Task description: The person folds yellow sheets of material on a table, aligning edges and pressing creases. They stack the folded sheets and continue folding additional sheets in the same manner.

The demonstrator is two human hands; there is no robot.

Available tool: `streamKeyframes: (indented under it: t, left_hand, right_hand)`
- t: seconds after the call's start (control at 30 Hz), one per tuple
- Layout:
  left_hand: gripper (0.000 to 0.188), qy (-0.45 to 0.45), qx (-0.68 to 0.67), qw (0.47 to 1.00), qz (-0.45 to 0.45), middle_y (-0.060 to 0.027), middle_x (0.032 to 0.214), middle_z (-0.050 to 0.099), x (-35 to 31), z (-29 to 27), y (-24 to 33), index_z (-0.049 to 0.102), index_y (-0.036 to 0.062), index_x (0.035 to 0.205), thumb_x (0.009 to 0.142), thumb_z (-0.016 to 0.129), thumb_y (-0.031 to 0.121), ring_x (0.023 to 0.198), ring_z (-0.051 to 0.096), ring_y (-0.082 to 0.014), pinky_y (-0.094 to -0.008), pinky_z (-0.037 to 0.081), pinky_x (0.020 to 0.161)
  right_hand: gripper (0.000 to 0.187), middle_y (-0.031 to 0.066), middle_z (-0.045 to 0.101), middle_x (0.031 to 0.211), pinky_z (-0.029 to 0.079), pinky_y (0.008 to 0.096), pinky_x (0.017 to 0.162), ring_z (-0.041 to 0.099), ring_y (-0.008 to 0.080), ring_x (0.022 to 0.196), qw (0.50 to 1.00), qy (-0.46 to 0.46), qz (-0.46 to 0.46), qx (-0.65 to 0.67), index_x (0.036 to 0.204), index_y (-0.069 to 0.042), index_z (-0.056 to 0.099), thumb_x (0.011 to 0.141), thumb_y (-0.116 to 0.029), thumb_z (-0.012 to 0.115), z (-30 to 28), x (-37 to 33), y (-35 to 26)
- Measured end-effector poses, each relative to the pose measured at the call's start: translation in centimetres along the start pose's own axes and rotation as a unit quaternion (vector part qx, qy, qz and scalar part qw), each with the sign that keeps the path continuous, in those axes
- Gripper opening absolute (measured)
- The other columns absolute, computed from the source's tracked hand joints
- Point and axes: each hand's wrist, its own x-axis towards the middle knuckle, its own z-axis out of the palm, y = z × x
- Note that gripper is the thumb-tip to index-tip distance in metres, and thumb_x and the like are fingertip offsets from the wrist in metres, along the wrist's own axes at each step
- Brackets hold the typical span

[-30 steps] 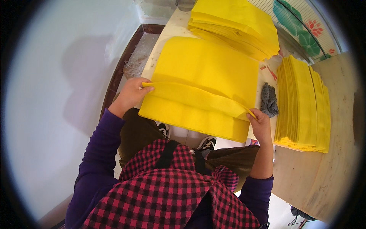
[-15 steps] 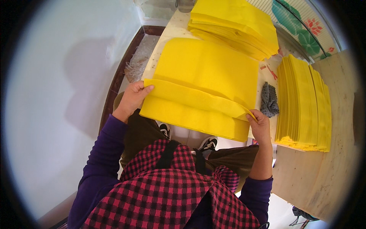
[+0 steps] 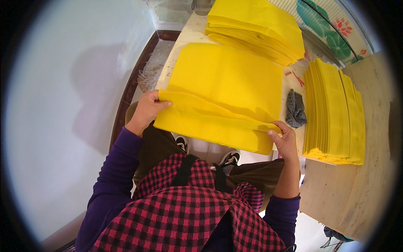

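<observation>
A yellow fabric sheet lies over the near part of the table, its front portion hanging past the edge toward my lap. Across it runs a raised fold, with a wavy upper edge. My left hand pinches the fold's left end, thumb on top. At the right end my right hand grips the same fold between thumb and fingers. The fingertips under the fabric are partly hidden. Whether one layer or several lie beneath the fold, I cannot tell.
Behind the sheet sits a thick stack of yellow fabric. To the right stand folded yellow pieces in a tight row. A crumpled grey cloth and red scraps lie between. A white wall rises on the left.
The fold's raised flap has tipped down toward me and lies flatter on the front portion. My left hand has moved slightly lower, and my right thumb has shifted a little to the left.
</observation>
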Motion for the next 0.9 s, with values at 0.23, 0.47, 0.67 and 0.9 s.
streamKeyframes:
  t: [0.23, 0.47, 0.67, 0.9]
  left_hand:
    - [0.026, 0.000, 0.022, 1.000, -0.010, -0.0062, 0.098, 0.067, -0.1, 0.4, 0.4, 0.061, -0.0043, 0.107, 0.081, 0.064, -0.004, 0.086, 0.064, -0.0118, -0.0262, 0.051, 0.078]
    - [0.030, 0.000, 0.017, 1.000, -0.001, -0.0061, 0.100, 0.066, 0.0, 0.4, 0.3, 0.059, -0.0040, 0.109, 0.079, 0.063, -0.007, 0.088, 0.063, -0.0116, -0.0260, 0.051, 0.080]
    - [0.030, -0.001, 0.005, 1.000, -0.010, -0.0062, 0.101, 0.066, 0.0, 0.7, 0.5, 0.059, -0.0038, 0.109, 0.079, 0.063, -0.007, 0.087, 0.063, -0.0117, -0.0259, 0.051, 0.080]
    - [0.029, 0.006, 0.016, 1.000, -0.011, -0.0057, 0.098, 0.066, 0.1, 1.0, 0.7, 0.059, -0.0038, 0.108, 0.080, 0.063, -0.006, 0.085, 0.063, -0.0115, -0.0260, 0.051, 0.078]
  right_hand:
    - [0.021, 0.0069, 0.065, 0.081, 0.046, 0.0249, 0.073, 0.057, 0.0122, 0.077, 1.000, -0.004, 0.018, -0.016, 0.093, 0.003, 0.066, 0.086, -0.017, 0.068, -0.3, 0.1, -0.4]
    - [0.020, 0.0058, 0.064, 0.078, 0.046, 0.0244, 0.071, 0.056, 0.0115, 0.075, 1.000, 0.005, 0.015, -0.013, 0.090, 0.004, 0.065, 0.087, -0.015, 0.067, 0.0, 0.1, -0.3]
    - [0.020, 0.0088, 0.066, 0.080, 0.048, 0.0270, 0.073, 0.061, 0.0162, 0.075, 0.999, -0.006, -0.013, -0.042, 0.090, 0.002, 0.065, 0.083, -0.015, 0.069, 0.0, 0.1, -1.1]
    - [0.021, 0.0111, 0.067, 0.087, 0.048, 0.0293, 0.079, 0.063, 0.0214, 0.084, 0.987, -0.010, -0.052, -0.152, 0.091, 0.001, 0.065, 0.078, -0.013, 0.073, 0.8, -0.2, -3.4]
